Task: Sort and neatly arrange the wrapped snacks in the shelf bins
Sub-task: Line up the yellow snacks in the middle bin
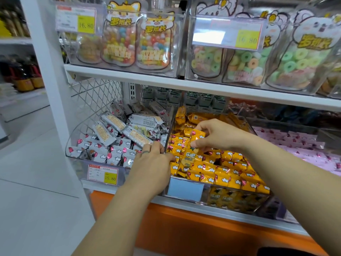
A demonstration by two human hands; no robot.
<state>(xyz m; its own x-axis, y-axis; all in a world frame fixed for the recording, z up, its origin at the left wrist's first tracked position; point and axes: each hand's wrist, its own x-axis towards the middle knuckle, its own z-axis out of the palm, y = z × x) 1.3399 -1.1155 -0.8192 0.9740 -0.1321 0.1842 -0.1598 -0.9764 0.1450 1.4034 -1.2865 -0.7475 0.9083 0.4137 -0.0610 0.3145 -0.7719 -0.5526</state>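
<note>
Both your hands are at the yellow bin (204, 197).
Your right hand (215, 135) pinches a yellow snack (198, 134) just above the full yellow bin. Your left hand (151, 161) rests where this bin meets the grey bin (81, 163); whether it grips something, I cannot tell.

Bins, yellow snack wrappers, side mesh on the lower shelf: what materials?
Bins: clear rigid plastic, glossy, probably acrylic; contents show through and the edges catch glare.
Yellow snack wrappers: thin printed film, shiny, with crimped ends; likely plastic or foil laminate.
Side mesh: white-coated metal wire, it seems; thin diamond lattice.
</note>
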